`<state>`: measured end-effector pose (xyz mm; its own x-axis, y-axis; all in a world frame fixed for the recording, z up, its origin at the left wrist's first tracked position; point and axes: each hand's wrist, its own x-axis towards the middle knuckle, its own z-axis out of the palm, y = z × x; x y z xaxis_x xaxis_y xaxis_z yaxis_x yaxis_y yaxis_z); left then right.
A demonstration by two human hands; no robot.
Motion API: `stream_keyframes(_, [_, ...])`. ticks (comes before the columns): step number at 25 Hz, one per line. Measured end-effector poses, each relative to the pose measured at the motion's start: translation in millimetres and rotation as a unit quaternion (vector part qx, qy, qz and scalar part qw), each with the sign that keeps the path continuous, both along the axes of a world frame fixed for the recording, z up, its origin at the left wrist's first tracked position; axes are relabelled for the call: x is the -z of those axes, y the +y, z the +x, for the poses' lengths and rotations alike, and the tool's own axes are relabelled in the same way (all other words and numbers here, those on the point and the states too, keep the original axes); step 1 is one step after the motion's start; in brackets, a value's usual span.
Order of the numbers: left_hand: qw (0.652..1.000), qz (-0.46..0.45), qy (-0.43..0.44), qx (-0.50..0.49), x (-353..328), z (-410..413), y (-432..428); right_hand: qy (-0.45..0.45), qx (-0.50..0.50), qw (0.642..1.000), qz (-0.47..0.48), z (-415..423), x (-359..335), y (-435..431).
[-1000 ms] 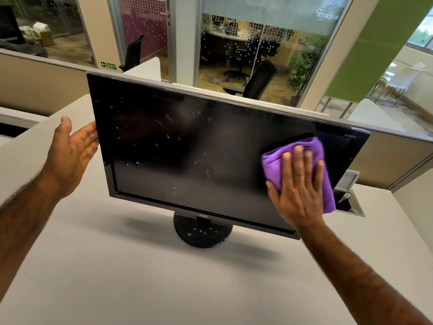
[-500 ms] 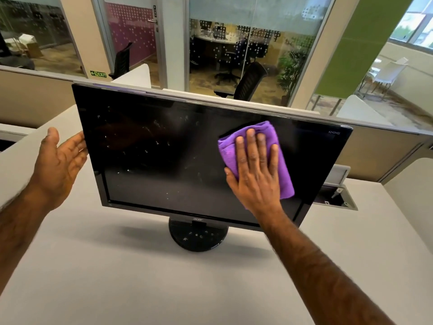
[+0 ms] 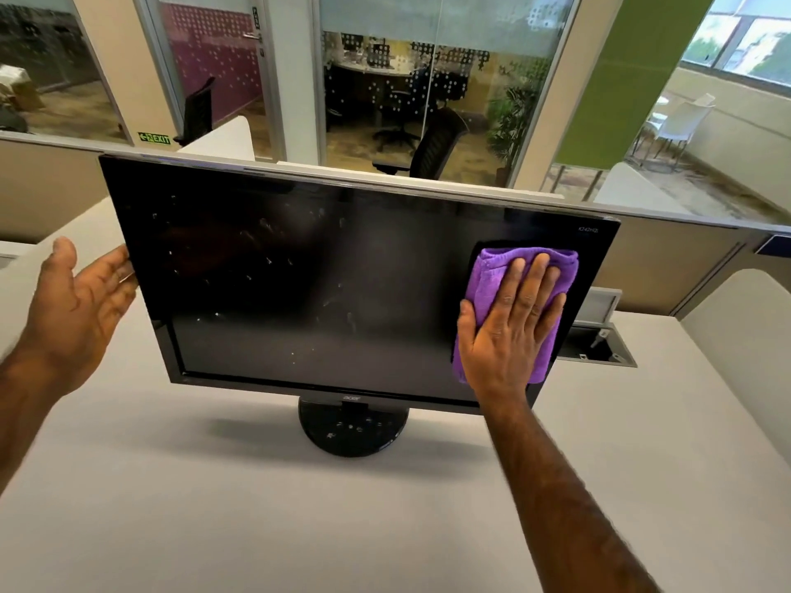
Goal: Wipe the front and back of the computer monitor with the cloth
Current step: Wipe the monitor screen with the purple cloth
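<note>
Monitor stands on round black base mid-desk, screen dark w/ white specks and smudges on left and centre. Purple cloth folded, flat against right side of screen near bezel. Right hand on top of cloth, fingers straight and spread, palm pressing it to glass. Left hand at monitor's left edge, palm open, fingers straight, tips touching bezel. Open cable hatch in desk just behind monitor's right edge. Beige partition at back of desk; glass-walled offices w/ chairs beyond.
</note>
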<state>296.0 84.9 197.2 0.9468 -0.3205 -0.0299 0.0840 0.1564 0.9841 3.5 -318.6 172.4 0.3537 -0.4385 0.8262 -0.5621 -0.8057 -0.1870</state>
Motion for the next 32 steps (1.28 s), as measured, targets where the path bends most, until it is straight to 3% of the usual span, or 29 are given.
stream_keyframes(3, [1.000,0.018,0.011,-0.008,-4,3,-4,0.084,-0.057,0.990,-0.096,-24,29,-19])
stream_keyframes(7, [0.999,0.027,0.012,-0.023,-5,3,-5,0.202,-0.142,0.947,-0.207,-52,61,-40])
stream_keyframes(12, [0.999,0.034,0.002,-0.029,-2,4,-3,0.319,-0.204,0.859,-0.344,-72,92,-54])
stream_keyframes(16, [0.998,0.060,-0.014,-0.029,-8,-13,-6,0.392,-0.249,0.795,-0.391,-76,106,-47])
stream_keyframes(19, [0.998,0.058,-0.031,0.000,-18,-35,-8,0.394,-0.245,0.791,-0.399,-63,83,-42])
stream_keyframes(23, [0.998,0.050,-0.034,0.019,-27,-46,-10,0.307,-0.207,0.859,-0.353,-28,22,-26])
stream_keyframes(25, [0.998,0.054,-0.032,0.021,-28,-47,-10,0.288,-0.199,0.876,-0.331,-15,8,-18])
stream_keyframes(27, [0.998,0.055,-0.035,0.019,-27,-47,-10,0.308,-0.215,0.864,-0.335,-11,13,-12])
stream_keyframes(32, [0.997,0.057,-0.044,0.016,-31,-53,-12,0.427,-0.256,0.774,-0.392,-20,52,-8])
